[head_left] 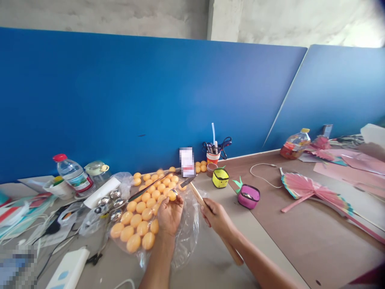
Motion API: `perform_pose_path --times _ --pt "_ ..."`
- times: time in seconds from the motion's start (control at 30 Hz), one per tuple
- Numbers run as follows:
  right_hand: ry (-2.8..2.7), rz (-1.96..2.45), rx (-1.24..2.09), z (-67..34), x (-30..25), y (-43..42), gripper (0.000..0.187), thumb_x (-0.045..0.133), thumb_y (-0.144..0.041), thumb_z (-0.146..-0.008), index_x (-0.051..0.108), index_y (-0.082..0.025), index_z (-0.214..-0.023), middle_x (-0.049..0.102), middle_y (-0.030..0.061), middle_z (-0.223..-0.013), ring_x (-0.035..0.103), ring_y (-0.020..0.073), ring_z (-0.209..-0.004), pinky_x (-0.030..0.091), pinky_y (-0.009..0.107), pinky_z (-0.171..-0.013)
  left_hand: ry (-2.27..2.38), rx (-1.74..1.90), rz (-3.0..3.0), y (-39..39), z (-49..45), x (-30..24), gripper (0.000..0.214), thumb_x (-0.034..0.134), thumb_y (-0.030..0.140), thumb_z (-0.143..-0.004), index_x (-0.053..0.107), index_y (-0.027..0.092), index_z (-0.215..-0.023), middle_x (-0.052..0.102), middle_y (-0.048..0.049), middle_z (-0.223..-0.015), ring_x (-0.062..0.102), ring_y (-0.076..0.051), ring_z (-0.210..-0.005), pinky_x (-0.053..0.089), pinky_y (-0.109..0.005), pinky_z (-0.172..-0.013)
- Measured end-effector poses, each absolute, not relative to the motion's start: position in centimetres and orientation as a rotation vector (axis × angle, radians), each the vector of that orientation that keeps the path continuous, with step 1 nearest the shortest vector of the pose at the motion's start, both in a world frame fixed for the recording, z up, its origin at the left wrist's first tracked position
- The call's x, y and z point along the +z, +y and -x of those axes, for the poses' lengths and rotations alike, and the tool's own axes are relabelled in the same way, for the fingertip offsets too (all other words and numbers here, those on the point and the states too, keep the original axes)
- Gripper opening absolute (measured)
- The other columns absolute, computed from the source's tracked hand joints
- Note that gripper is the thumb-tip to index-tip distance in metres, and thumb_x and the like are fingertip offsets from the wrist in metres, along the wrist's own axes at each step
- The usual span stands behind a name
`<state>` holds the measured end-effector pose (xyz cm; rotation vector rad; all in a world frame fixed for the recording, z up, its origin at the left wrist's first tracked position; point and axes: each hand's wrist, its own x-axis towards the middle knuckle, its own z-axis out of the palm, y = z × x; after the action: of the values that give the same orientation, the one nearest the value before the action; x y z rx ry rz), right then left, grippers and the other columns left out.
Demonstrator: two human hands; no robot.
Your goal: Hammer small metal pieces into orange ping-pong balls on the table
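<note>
My left hand is turned palm up, its fingers curled round a ball that looks orange with a shiny silvery edge. In my right hand is a hammer, gripped partway along its wooden handle. The dark hammer head lies just above and right of the ball, apart from it. Beneath and left of my left hand, several orange balls lie in a clear plastic bag. Several shiny metal balls sit farther left.
A yellow fabric pouch and a purple one stand to the right. Behind them is a cup of tools. Pink folding fans lie at right. A water bottle, cables and a power strip crowd the left. A blue partition rises behind.
</note>
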<state>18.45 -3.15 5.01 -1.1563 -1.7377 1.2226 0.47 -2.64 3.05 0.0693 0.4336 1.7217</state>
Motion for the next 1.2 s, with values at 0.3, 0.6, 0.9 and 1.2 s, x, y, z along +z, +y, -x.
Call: perform_pose_path --times 0.3,0.6,0.9,1.2 --pt "-1.798 1.17 1.183 -18.45 5.35 -3.2 0.023 0.044 -0.037 -0.088 0.04 -0.023 -0.07 0.04 -0.0086 -0.05 0.038 0.0093 -0.043 0.033 0.023 -0.048 0.468 1.685 -0.125 -2.65 -0.46 2.9 0.017 0.064 0.029 -0.087 0.065 0.017 -0.076 0.069 -0.006 -0.074 0.059 -0.013 -0.058 0.052 -0.027 -0.06" --pt "-1.807 1.143 1.204 -18.31 4.92 -3.12 0.023 0.045 -0.036 -0.088 0.04 -0.024 -0.07 0.042 -0.0081 -0.05 0.039 0.0095 -0.043 0.033 0.022 -0.048 0.445 1.697 -0.125 -2.75 -0.54 2.97 0.015 0.069 0.033 -0.085 0.066 0.019 -0.081 0.072 -0.006 -0.083 0.06 -0.011 -0.059 0.053 -0.027 -0.063" --pt "-1.855 1.132 1.175 -18.23 5.1 -3.3 0.02 0.044 -0.03 -0.087 0.038 -0.024 -0.069 0.042 -0.0079 -0.05 0.041 0.0103 -0.046 0.032 0.022 -0.05 0.412 1.714 -0.161 -2.62 -0.56 2.66 0.019 0.072 0.038 -0.084 0.066 0.02 -0.089 0.071 -0.0041 -0.087 0.052 -0.008 -0.053 0.05 -0.026 -0.062" --pt "-1.882 1.113 1.159 -18.2 4.95 -3.48 0.016 0.045 -0.028 -0.087 0.045 -0.022 -0.072 0.044 -0.007 -0.051 0.042 0.0108 -0.048 0.032 0.022 -0.049 0.498 1.725 -0.149 -2.19 -0.86 2.2 0.038 0.073 0.054 -0.078 0.059 0.019 -0.073 0.061 -0.0006 -0.068 0.047 -0.008 -0.05 0.045 -0.025 -0.056"
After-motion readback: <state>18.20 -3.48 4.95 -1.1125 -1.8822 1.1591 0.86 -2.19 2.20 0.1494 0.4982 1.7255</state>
